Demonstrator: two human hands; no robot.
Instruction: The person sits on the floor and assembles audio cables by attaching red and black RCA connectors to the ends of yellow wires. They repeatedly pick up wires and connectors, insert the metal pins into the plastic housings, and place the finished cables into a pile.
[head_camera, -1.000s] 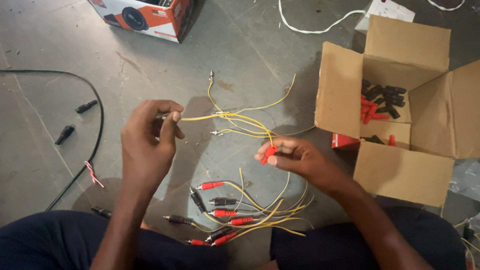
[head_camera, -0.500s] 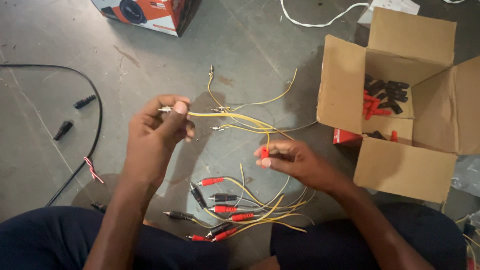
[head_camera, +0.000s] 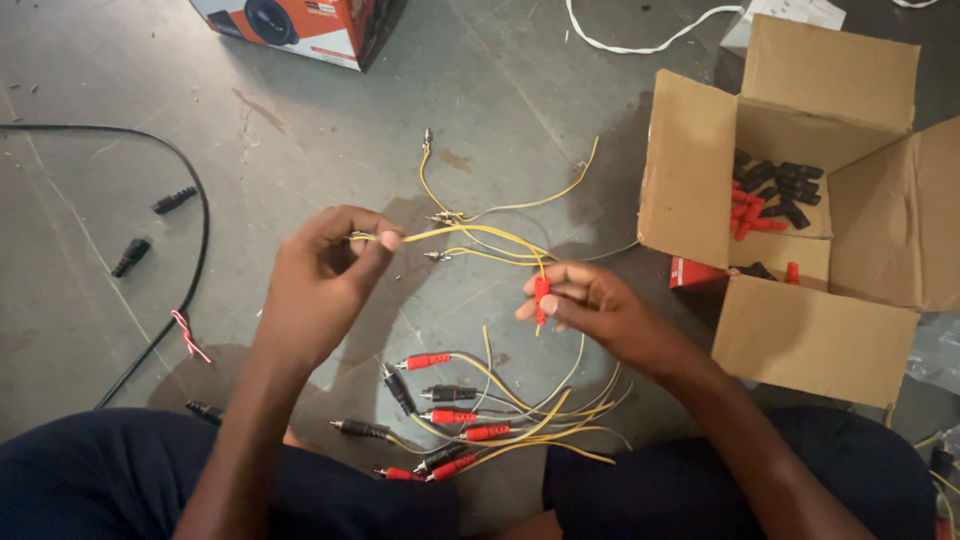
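My left hand (head_camera: 325, 275) pinches one end of a thin yellow wire (head_camera: 470, 232) between thumb and fingers. The wire arcs right to my right hand (head_camera: 590, 310), which grips a small red plug sleeve (head_camera: 541, 293) threaded on it. Both hands hover above the grey concrete floor. Below them, between my knees, lies a pile of yellow leads with red and black plugs (head_camera: 450, 415). More bare-ended yellow wires (head_camera: 440, 190) lie on the floor beyond my hands.
An open cardboard box (head_camera: 700, 180) at right holds loose red and black plug sleeves (head_camera: 775, 195). A black cable (head_camera: 195, 200) curves along the left, near two black connectors (head_camera: 150, 230). An orange and white printed box (head_camera: 300, 25) and a white cord (head_camera: 640, 45) lie at the top.
My left hand has shifted a little right and down with the wire end. My right hand has stayed at about the same place with the red sleeve.
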